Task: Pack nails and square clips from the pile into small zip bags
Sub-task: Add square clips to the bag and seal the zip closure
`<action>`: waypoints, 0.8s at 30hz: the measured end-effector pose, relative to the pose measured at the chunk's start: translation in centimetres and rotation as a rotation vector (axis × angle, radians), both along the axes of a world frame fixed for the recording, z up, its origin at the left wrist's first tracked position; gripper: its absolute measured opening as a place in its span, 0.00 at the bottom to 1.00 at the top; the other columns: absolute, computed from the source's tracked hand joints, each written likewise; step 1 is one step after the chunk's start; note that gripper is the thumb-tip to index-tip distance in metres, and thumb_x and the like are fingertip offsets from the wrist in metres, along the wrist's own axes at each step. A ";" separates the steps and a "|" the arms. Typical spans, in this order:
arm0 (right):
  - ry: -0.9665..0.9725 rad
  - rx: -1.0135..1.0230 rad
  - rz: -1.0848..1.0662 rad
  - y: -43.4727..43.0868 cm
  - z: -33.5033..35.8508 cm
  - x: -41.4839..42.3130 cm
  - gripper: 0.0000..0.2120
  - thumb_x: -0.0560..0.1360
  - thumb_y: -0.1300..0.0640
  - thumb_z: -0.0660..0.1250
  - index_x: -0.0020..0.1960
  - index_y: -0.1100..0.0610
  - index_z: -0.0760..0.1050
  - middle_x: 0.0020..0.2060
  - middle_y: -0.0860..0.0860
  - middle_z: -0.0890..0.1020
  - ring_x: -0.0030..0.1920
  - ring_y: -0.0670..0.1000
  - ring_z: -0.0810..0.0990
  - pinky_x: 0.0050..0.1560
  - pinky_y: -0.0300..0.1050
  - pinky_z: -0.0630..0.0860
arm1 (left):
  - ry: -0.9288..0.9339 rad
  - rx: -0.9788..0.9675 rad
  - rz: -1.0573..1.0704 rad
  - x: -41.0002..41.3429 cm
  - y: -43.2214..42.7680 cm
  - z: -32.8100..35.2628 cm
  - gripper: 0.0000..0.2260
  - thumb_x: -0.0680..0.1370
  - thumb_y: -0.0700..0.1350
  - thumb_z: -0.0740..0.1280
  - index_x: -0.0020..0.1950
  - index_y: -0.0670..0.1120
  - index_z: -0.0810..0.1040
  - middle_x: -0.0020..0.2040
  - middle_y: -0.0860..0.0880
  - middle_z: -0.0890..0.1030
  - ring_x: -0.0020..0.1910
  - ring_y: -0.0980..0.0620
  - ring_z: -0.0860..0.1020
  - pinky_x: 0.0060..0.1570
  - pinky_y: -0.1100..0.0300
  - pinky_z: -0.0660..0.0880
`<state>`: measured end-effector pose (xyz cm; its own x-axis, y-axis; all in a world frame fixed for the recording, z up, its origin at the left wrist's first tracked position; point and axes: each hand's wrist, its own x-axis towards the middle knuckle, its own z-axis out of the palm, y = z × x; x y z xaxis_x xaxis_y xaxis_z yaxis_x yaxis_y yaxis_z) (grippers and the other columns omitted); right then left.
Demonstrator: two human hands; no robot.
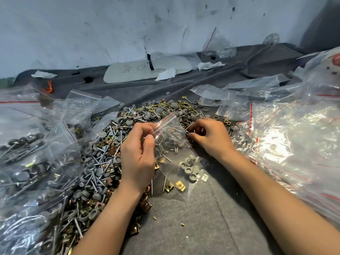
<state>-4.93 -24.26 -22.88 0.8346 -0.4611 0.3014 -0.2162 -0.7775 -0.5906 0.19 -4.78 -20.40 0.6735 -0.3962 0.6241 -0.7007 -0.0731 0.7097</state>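
At the centre of the frame, my left hand (138, 150) is pinching the zip bag (171, 142) by its mouth to keep it open, while my right hand (207, 137) is pinching nails (186, 128) at the pile (103, 162) to feed in.

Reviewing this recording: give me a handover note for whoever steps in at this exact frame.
Left hand pinches the zip bag at its mouth.
Right hand grips a few nails beside that mouth.
Pile lies under and left of the hands.
Filled bags sit far left.
To do: drop these in, add square clips, seal. Much of the pile is unpacked.
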 end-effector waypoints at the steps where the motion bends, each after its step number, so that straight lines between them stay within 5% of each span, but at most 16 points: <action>1: -0.012 -0.014 -0.007 0.0 -0.1 0.1 0.08 0.71 0.56 0.73 0.50 0.56 0.81 0.49 0.53 0.81 0.53 0.54 0.77 0.55 0.50 0.73 | 0.005 0.002 -0.003 0.0 0.0 0.0 0.10 0.76 0.39 0.57 0.42 0.55 0.69 0.35 0.54 0.71 0.31 0.60 0.68 0.33 0.70 0.62; 9: -0.038 -0.102 -0.036 0.7 -0.2 0.5 0.05 0.73 0.58 0.71 0.48 0.57 0.80 0.50 0.51 0.76 0.55 0.52 0.70 0.52 0.43 0.65 | -0.042 0.074 -0.035 -0.3 -0.2 -0.2 0.06 0.76 0.38 0.58 0.48 0.44 0.74 0.43 0.47 0.78 0.38 0.54 0.75 0.37 0.60 0.73; 16: -0.034 -0.107 -0.022 0.7 -0.4 0.6 0.06 0.74 0.56 0.71 0.48 0.57 0.81 0.53 0.52 0.76 0.57 0.52 0.69 0.55 0.42 0.63 | -0.169 0.097 -0.027 -0.3 -0.2 0.0 0.07 0.76 0.38 0.60 0.51 0.41 0.76 0.45 0.47 0.78 0.44 0.58 0.76 0.45 0.67 0.75; 20: -0.084 -0.108 -0.006 0.8 -0.2 0.6 0.05 0.74 0.58 0.69 0.48 0.59 0.78 0.51 0.52 0.76 0.55 0.52 0.70 0.54 0.42 0.64 | -0.170 0.095 -0.011 -0.3 -0.2 -0.1 0.05 0.77 0.38 0.62 0.51 0.42 0.77 0.46 0.48 0.78 0.45 0.56 0.77 0.44 0.61 0.77; 24: -0.281 0.099 -0.023 1.1 0.9 0.0 0.03 0.77 0.60 0.66 0.49 0.59 0.77 0.41 0.49 0.79 0.44 0.50 0.78 0.49 0.48 0.76 | -0.152 0.086 -0.024 -0.1 -0.3 -0.1 0.07 0.76 0.36 0.62 0.51 0.45 0.76 0.47 0.48 0.78 0.46 0.57 0.77 0.47 0.63 0.76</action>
